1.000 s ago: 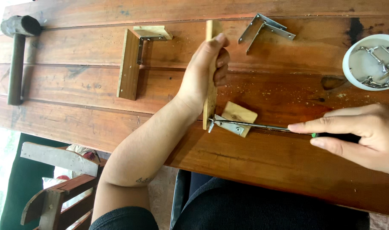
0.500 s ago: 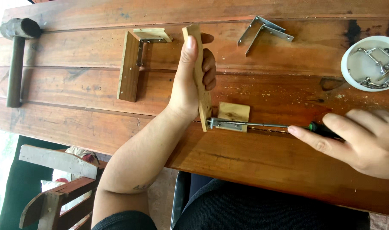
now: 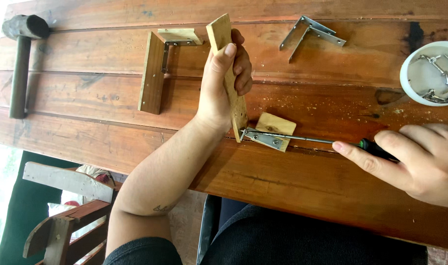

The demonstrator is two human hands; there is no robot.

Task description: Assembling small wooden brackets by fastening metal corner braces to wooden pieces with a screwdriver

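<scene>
Driving a screw into a bracket point(image 3: 265, 139) with a screwdriver point(image 3: 332, 142), head view.
Left hand point(image 3: 224, 83) clenched round an upright wood strip point(image 3: 227, 73); right hand point(image 3: 420, 159) grips the handle, tip at the bracket just below the left hand. Risk: tip may slip toward the left wrist, or the strip may tilt.

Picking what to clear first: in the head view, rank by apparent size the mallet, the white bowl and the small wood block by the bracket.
1. mallet, longest by far
2. white bowl, partly cut off by the frame edge
3. small wood block, smallest
</scene>
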